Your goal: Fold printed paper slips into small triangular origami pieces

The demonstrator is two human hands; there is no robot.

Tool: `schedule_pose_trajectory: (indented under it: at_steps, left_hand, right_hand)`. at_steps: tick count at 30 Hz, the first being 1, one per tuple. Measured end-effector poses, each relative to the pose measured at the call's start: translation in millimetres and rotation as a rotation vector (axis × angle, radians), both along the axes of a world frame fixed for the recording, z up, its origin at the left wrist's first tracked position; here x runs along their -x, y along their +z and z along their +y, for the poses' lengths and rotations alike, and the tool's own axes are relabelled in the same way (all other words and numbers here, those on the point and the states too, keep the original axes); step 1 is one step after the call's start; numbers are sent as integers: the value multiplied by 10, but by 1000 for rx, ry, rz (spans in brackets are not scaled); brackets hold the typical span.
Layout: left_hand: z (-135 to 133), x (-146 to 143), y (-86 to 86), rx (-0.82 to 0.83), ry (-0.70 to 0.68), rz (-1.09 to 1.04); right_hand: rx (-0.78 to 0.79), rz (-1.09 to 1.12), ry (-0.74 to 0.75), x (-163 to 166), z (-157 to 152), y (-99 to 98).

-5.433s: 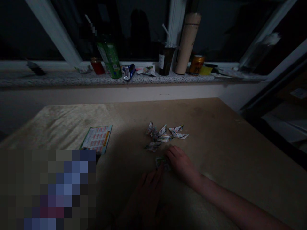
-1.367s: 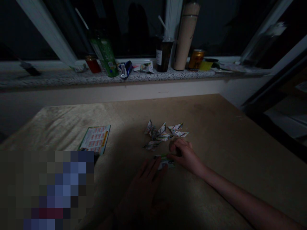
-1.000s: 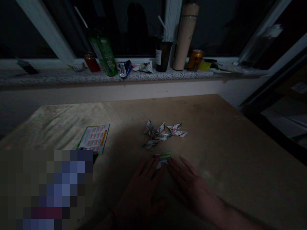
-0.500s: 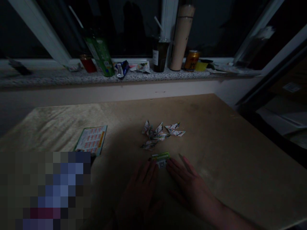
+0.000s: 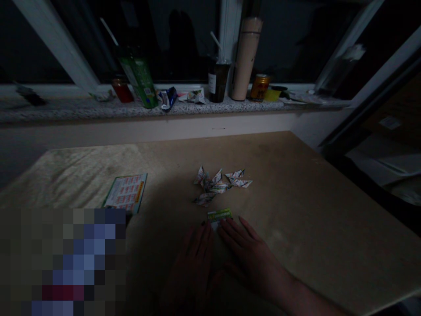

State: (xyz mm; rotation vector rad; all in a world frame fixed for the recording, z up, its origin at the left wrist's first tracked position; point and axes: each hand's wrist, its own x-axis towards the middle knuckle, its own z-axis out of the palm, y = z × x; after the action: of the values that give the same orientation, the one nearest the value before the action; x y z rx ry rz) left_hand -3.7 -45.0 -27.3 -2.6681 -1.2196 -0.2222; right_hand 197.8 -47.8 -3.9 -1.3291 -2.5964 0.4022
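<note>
A small printed paper piece with a green strip (image 5: 219,215) lies on the brown table (image 5: 296,184). Both my hands lie flat on the table just below it, fingers stretched out. My left hand (image 5: 194,263) has its fingertips at the paper's lower left edge. My right hand (image 5: 250,254) touches the paper's lower right edge with its fingertips. A pile of several folded paper shapes (image 5: 219,186) sits a little beyond the paper piece. The scene is dim and the near part lies in shadow.
A printed leaflet (image 5: 126,196) lies at the left on the table. The stone window sill (image 5: 66,109) at the back carries a green carton (image 5: 138,81), a red jar (image 5: 121,90), a dark cup with a straw (image 5: 217,81), a tall beige tumbler (image 5: 245,61) and a can (image 5: 259,87).
My right hand left the folded pile, came back beside my left hand and flattened. The paper piece now shows above both sets of fingertips, which have slid slightly toward me.
</note>
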Motion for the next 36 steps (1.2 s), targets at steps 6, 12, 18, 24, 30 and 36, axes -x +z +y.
schedule_pose_trajectory:
  at_steps: [6,12,18,24,30,36]
  left_hand:
    - [12,13,-53,-32,-45,2]
    - [11,24,-50,-26,-69,-11]
    - [7,47,-93,-20,-77,-48]
    - [5,-5,-85,-26,-35,-5]
    - [13,20,-88,-7,-52,-19]
    - [8,59,-2,36,-87,9]
  right_hand:
    - [13,-32,5,-9,4,9]
    - [-5,-32,-7,3,3,1]
    - [-23,-37,-3,12,-7,-15]
    - [-28,-18,-6,-27,-9,11]
    - [-109,-42,-76,-94,-6,47]
    - [-173,-18,-125,-128,-17,25]
